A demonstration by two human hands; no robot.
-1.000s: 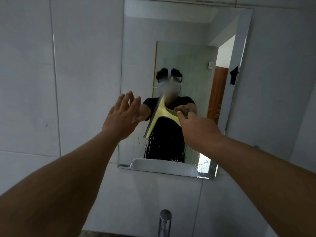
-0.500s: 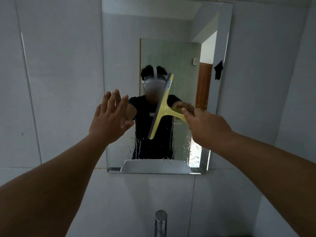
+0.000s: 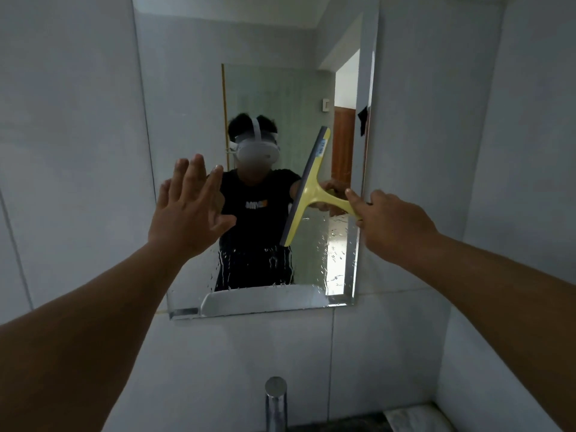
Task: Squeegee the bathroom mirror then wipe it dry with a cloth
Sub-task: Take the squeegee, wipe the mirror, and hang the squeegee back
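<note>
A tall frameless mirror (image 3: 187,88) hangs on the tiled wall ahead. Water drops and streaks cover its lower part. My right hand (image 3: 391,226) grips the handle of a yellow squeegee (image 3: 307,188). The blade stands nearly upright, tilted right at the top, against the right half of the glass. My left hand (image 3: 187,213) is raised with fingers spread, flat by the mirror's left edge, holding nothing. No cloth is in view.
A chrome tap (image 3: 276,403) rises at the bottom centre. A side wall (image 3: 530,182) closes in on the right. A pale ledge (image 3: 414,416) shows at the bottom right corner. The mirror reflects a person, a doorway and a glass panel.
My right hand has carried the squeegee rightward across the glass, from the middle toward the right edge. The left hand stayed raised and open near the left edge.
</note>
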